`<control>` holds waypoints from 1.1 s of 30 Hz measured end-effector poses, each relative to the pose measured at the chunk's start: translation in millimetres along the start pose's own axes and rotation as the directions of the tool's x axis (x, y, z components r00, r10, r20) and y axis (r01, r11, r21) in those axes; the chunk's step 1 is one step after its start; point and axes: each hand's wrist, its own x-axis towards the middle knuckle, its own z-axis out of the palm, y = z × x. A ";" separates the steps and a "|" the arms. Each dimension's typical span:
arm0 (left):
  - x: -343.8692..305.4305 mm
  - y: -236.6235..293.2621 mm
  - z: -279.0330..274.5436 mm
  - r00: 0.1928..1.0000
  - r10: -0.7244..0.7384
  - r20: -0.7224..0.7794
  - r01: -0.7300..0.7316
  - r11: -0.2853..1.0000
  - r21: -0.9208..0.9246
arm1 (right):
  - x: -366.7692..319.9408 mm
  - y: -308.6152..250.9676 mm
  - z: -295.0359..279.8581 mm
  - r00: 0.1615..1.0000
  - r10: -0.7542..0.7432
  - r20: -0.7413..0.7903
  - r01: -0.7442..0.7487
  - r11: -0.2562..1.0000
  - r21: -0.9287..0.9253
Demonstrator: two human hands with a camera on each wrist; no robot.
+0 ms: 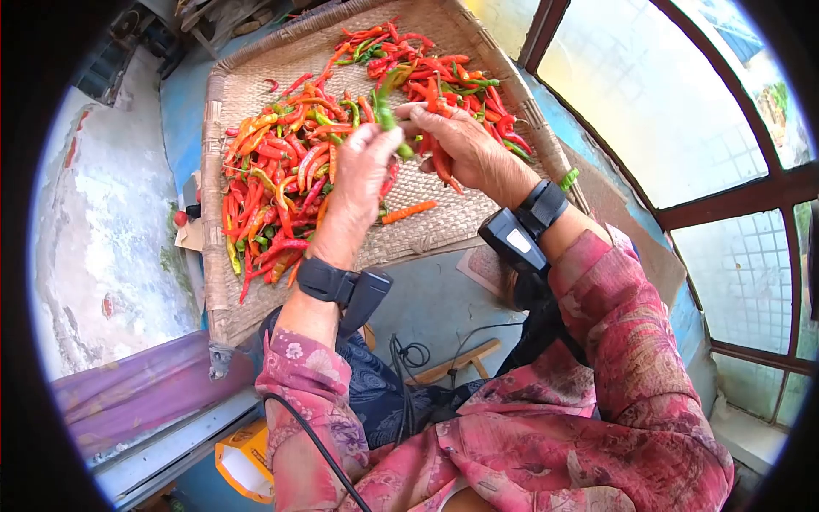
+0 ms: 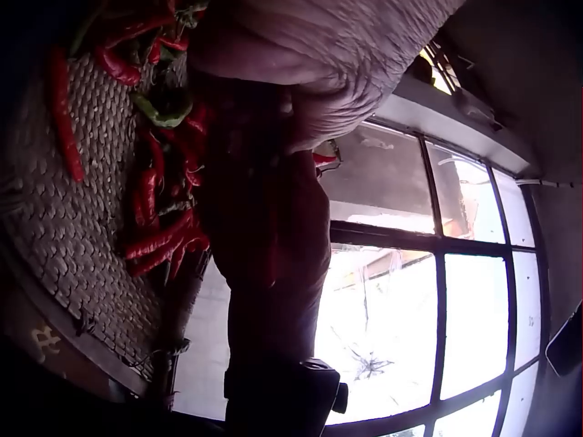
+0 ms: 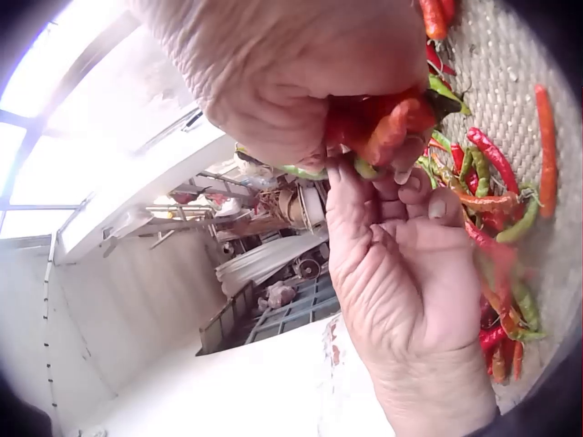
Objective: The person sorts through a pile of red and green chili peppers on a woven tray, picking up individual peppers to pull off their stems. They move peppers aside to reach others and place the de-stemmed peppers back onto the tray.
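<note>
Over the woven tray (image 1: 401, 230), my two hands meet close together. My left hand (image 1: 360, 171) pinches a green chili pepper (image 1: 384, 113) between thumb and fingertips. My right hand (image 1: 473, 152) grips several red chili peppers (image 1: 444, 162), some hanging below its fingers. In the right wrist view the red peppers (image 3: 392, 132) bulge from the right hand (image 3: 282, 73), while the curled fingers of the left hand (image 3: 392, 264) meet it at a green pepper (image 3: 366, 169). The left wrist view shows the left hand (image 2: 319, 55) above a darkly shadowed right hand (image 2: 273, 209); the fingertips there are hidden.
A large heap of red, orange and green chili peppers (image 1: 281, 162) covers the tray's left side, and another pile (image 1: 426, 68) lies at the back right. A single orange pepper (image 1: 409, 212) rests near the front rim. Windows (image 1: 648, 102) stand at the right, a wall (image 1: 111, 239) at the left.
</note>
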 end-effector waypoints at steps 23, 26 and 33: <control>13.3 -1.1 -27.5 0.979 0.127 -0.158 -0.120 0.991 0.057 | 7.3 10.7 13.7 0.980 0.146 0.138 -0.160 0.982 0.101; 18.1 18.0 -62.9 0.943 0.196 -0.268 -0.047 0.878 0.476 | 14.2 10.0 1.9 0.970 0.240 -0.042 -0.204 0.895 0.395; 11.5 22.8 -97.0 0.505 0.863 0.003 0.085 -0.054 0.995 | 25.8 19.3 -16.6 0.978 0.187 -0.091 -0.087 0.765 0.638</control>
